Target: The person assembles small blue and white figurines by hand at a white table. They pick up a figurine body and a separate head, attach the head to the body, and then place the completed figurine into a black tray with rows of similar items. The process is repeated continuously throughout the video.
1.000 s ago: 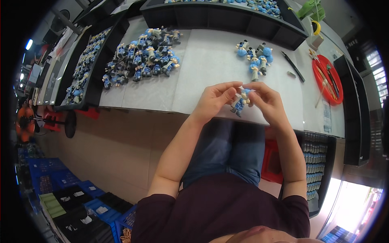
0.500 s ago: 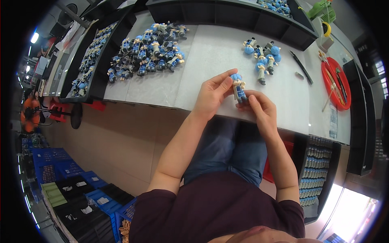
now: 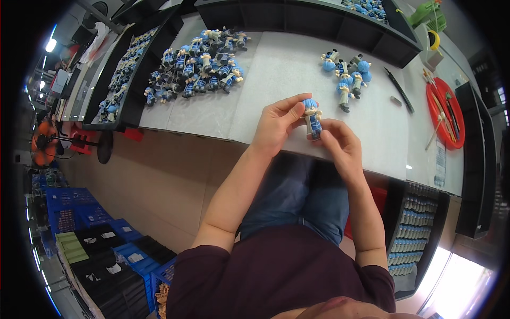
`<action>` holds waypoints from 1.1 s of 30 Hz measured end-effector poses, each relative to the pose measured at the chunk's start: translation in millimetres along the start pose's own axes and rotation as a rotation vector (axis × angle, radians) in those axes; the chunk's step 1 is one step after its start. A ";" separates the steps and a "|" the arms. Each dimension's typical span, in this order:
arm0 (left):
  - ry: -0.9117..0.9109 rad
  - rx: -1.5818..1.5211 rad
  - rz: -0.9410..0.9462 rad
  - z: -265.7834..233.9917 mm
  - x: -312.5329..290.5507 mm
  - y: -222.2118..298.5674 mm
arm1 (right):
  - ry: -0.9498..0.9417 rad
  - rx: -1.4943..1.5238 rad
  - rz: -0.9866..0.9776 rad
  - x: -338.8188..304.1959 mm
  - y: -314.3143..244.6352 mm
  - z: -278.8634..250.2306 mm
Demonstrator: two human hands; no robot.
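Between both hands, near the front edge of the table, I hold a small blue-haired figurine (image 3: 313,118) upright. Its head and upper body are pinched by my left hand (image 3: 277,122), thumb and forefinger closed on its left side. My right hand (image 3: 342,146) grips the figurine's feet and lower legs, which the fingertips partly cover. Beyond my hands to the right lies a small group of figurines (image 3: 344,85), with pale bodies and round blue heads. A larger heap of blue and grey figurines (image 3: 199,66) is piled on the table at the left.
A black tray of figurines (image 3: 109,114) stands at the left, and a black divided bin (image 3: 313,24) along the back. At right lie a black pen-like tool (image 3: 398,89), a small grey block (image 3: 396,100) and a red dish with brushes (image 3: 458,141). Rows of figurines (image 3: 411,231) fill a tray lower right.
The figurine has turned slightly in my fingers and stands straighter. My right hand has shifted a little to the left at its feet. The whole view has moved slightly.
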State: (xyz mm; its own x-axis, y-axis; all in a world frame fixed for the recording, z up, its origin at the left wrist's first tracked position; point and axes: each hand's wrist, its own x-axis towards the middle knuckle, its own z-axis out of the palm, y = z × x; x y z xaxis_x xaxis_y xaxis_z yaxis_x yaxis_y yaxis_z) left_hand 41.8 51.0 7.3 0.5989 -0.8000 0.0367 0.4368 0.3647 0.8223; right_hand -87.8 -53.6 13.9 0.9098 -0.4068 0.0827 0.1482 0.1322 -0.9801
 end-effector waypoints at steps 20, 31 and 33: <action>-0.048 -0.034 0.012 -5.1 -0.3 -2.9 | 0.007 -0.048 -0.035 0.5 4.7 0.3; -0.040 0.004 -0.026 0.1 -0.1 1.7 | 0.011 -0.065 -0.024 -0.8 5.1 0.6; -0.039 0.008 -0.027 0.5 0.1 1.6 | 0.014 -0.077 -0.026 -0.8 3.7 1.4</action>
State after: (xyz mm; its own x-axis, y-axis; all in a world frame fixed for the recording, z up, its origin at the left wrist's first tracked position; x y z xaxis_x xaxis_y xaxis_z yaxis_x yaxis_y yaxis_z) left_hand 42.2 51.3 8.9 0.5601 -0.8276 0.0366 0.4471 0.3392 0.8277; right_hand -87.4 -51.6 10.5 0.9002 -0.4222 0.1065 0.1413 0.0518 -0.9886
